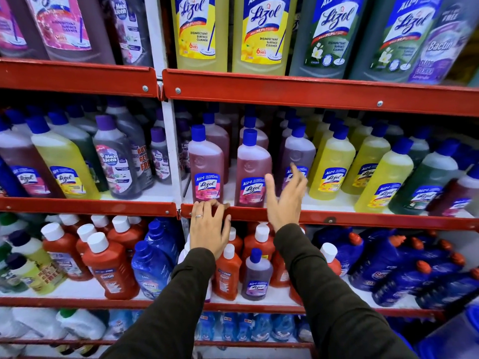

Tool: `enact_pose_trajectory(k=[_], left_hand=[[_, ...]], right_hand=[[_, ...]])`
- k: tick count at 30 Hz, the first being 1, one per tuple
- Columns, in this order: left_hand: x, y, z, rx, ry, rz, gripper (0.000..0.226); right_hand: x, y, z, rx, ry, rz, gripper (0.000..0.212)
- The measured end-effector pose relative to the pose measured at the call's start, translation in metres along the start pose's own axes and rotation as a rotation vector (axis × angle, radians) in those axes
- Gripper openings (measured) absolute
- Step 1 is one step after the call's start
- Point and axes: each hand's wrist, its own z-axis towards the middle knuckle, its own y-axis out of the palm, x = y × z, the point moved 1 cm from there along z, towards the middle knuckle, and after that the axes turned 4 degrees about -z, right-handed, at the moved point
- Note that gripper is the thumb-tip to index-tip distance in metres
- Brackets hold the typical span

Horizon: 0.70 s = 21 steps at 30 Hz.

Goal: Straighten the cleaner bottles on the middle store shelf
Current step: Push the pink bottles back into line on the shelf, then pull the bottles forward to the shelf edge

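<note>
The middle shelf (363, 218) with its red front lip carries rows of blue-capped Lizol cleaner bottles. Two pink bottles stand upright at the front, one on the left (206, 164) and one beside it (252, 169). A purple bottle (298, 154) and a yellow bottle (333, 164) stand further right. My left hand (210, 229) rests with its fingertips on the shelf lip just below the left pink bottle and holds nothing. My right hand (283, 198) is raised with fingers spread in front of the purple bottle, between it and the second pink bottle; whether it touches them is unclear.
The top shelf (285, 92) holds large yellow, green and pink Lizol bottles. Red Bactin bottles (108, 265) and blue bottles (404, 268) crowd the lower shelf. A white upright post (172, 151) divides the shelf bays. Left of it stand yellow, pink and dark MaxKleen bottles (114, 159).
</note>
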Motion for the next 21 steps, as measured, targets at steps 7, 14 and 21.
enact_pose_trajectory(k=[7,14,21], left_hand=[[0.003,0.002,-0.002,0.018,-0.011,0.019,0.029],[0.000,0.007,-0.004,0.033,0.004,-0.009,0.034],[0.003,0.004,-0.003,0.047,0.002,-0.014,0.035]], right_hand=[[0.019,0.000,0.053,-0.104,0.306,-0.083,0.111],[0.037,0.007,0.070,-0.110,0.293,-0.096,0.103],[0.041,-0.006,0.050,-0.089,0.218,-0.076,0.104]])
